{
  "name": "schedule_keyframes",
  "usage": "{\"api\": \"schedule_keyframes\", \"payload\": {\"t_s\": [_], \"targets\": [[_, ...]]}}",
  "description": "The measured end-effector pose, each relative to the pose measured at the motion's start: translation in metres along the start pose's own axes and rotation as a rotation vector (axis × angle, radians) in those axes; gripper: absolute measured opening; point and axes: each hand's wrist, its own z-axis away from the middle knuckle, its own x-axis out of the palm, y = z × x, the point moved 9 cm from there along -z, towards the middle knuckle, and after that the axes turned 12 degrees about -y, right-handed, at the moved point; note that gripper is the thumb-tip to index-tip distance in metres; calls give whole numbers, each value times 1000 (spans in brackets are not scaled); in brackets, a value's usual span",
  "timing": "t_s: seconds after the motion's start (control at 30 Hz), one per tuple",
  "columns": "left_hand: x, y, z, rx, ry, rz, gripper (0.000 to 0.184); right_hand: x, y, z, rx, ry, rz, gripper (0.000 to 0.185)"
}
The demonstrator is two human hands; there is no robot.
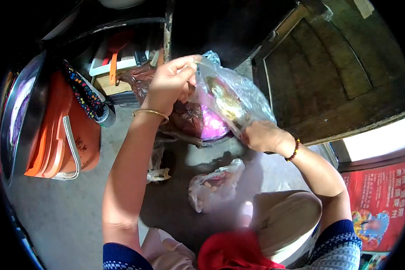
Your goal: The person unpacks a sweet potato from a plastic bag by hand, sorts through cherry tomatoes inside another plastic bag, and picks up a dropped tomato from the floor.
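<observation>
A clear plastic bag (252,101) with something yellowish inside is stretched between my two hands. Its upper left edge is pinched in my left hand (175,78), fingers closed, a gold bangle on that wrist. My right hand (261,135), with a beaded bracelet, is closed on the bag's lower right part. Below and behind the bag are a shiny pink bag (213,123) and a dark brown plastic bag (186,119). Another clear bag (215,185) with small pale pieces lies on the grey floor in front of my knees.
Orange buckets (83,141) with a white handle stand at the left, beside a large metal basin (29,112). An orange-handled tool (113,67) lies on a white tray (101,67). An open wooden door (315,76) and a red printed sheet (382,202) are at the right.
</observation>
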Motion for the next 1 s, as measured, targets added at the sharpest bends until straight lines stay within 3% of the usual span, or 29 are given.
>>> {"api": "schedule_keyframes", "payload": {"t_s": [0.07, 0.13, 0.17, 0.2, 0.27, 0.3, 0.37, 0.4, 0.43, 0.47, 0.5, 0.57, 0.6, 0.67, 0.73, 0.8, 0.83, 0.87, 0.93, 0.97, 1.0], "targets": [[9, -3, 0, -28, -55, -1, 31, 8, 7, -9, -13, -100, -21, 20], [17, -3, 2, -94, -42, -127, 32, -35, 12, -6, -92, 435, -205, 16], [19, 2, 3, -96, -39, -195, 34, -47, 12, -5, -116, 590, -206, 20], [19, -3, 2, -99, -42, -196, 34, -44, 15, -16, -114, 591, -210, 20], [8, 18, 3, 115, 184, -651, 34, -26, 30, -49, 45, 488, -21, 21], [13, 24, 5, 118, 181, -651, 34, -18, 35, -57, 209, 261, -122, 27], [68, 89, 52, 784, 371, -1318, 32, -16, 38, -58, 240, 246, -182, 29], [86, 83, 64, 923, 156, -1084, 28, -12, 41, -61, 269, 229, -246, 32], [120, 56, 70, 893, -143, -1394, 24, -1, 52, -78, 115, 321, -212, 39], [146, 44, 88, 1069, -258, -1435, 23, 12, 62, -94, -37, 407, -164, 46], [151, 35, 84, 931, -450, -1201, 22, 0, 62, -84, 41, 352, -297, 50], [137, -9, 64, 828, -369, -1285, 19, -16, 74, -79, 177, 326, -430, 54], [127, -28, 51, 721, -296, -1366, 17, -19, 88, -73, 203, 340, -714, 55], [109, -37, 49, 661, -329, -1391, 14, -22, 75, -50, 145, 281, -1136, 50], [106, -35, 48, 611, -368, -1414, 12, -10, 86, -56, 137, 278, -1263, 39], [98, -73, 41, 129, -647, -1554, 11, -1, 96, -60, 96, 284, -1451, 40], [100, -66, 43, 295, -627, -1522, 13, -11, 73, -40, 80, 319, -1608, 33], [99, -73, 43, 288, -624, -1518, 13, -10, 72, -40, 81, 310, -1607, 33], [78, -41, 35, 310, -225, -1150, 16, -19, 62, -39, -66, 319, -1656, 30], [79, -40, 31, 306, -228, -1151, 16, -18, 57, -37, -87, 277, -1686, 29], [64, -46, 20, 143, -149, -1009, 26, -16, 55, -38, -88, 276, -1689, 29]]}}
